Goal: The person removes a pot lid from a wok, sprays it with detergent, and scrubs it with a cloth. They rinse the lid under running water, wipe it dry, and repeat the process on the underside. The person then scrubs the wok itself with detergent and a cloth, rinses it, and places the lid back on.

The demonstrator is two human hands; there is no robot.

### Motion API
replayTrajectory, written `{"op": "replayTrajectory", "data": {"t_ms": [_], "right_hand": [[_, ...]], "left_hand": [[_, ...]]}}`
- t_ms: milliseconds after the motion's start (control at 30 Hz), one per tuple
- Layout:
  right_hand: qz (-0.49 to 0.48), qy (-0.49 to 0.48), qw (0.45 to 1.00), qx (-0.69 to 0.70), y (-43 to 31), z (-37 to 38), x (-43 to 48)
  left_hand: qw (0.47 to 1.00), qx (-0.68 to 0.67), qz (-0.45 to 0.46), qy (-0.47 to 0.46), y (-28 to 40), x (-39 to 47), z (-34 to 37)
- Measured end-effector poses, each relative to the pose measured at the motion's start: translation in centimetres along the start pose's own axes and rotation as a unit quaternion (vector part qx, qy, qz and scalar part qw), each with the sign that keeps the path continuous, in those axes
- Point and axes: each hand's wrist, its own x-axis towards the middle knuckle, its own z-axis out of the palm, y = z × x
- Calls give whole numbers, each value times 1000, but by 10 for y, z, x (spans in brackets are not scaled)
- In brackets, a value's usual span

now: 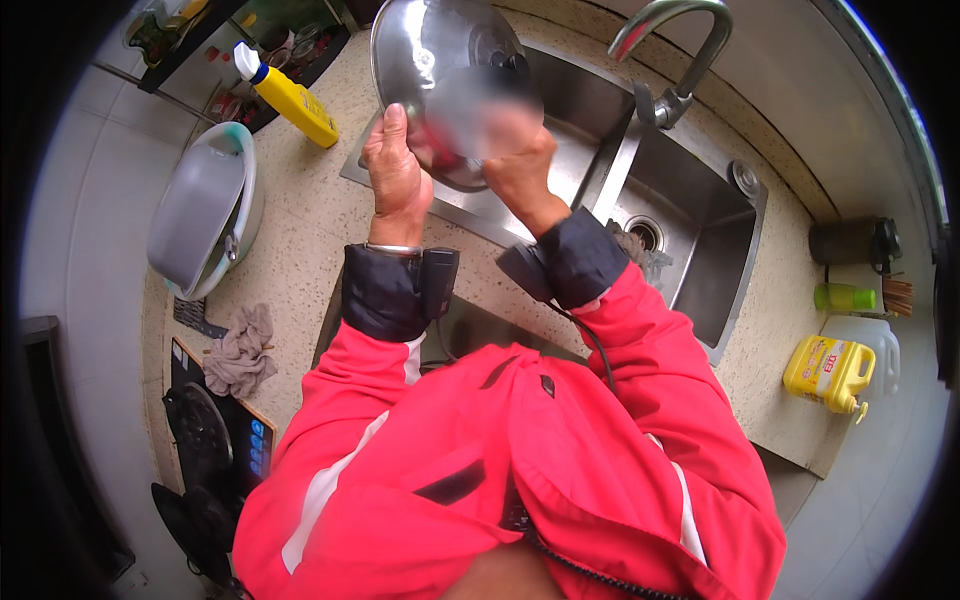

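Note:
A shiny metal pot lid with a dark knob is tilted up over the left basin of a double stainless steel sink. My left hand grips its lower left rim, thumb on the near face. Against the lower right part of the lid is my right hand, its fingers curled; a blurred patch covers the fingertips, so whether it holds anything cannot be told. A curved metal faucet rises behind the sink. In the right basin, a dark rag and clear plastic lie by the drain.
On the left are a yellow spray bottle, nested plastic basins, a crumpled cloth and a cooktop. A yellow detergent jug, a green bottle and a dark kettle-like container stand at right.

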Motion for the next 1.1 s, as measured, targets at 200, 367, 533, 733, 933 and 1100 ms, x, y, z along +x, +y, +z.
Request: {"op": "replayTrajectory", "data": {"t_ms": [200,367,533,733,933,1100], "right_hand": [[-137,42,989,23,-10,39,52],[-118,-5,993,27,-21,34,33],[31,5,993,-114,12,-4,18],[49,47,996,-61,-5,-7,23],[-42,-10,999,-2,-32,9,17],[199,-19,977,-74,38,-30,-17]], "left_hand": [[994,67,81,-12,13,13,19],[998,38,31,38,11,14,23],[997,-29,61,33,32,10,17],[999,-44,1,-7,15,4,11],[997,-32,-49,42,0,11,-1],[994,-91,7,64,30,16,0]]}}
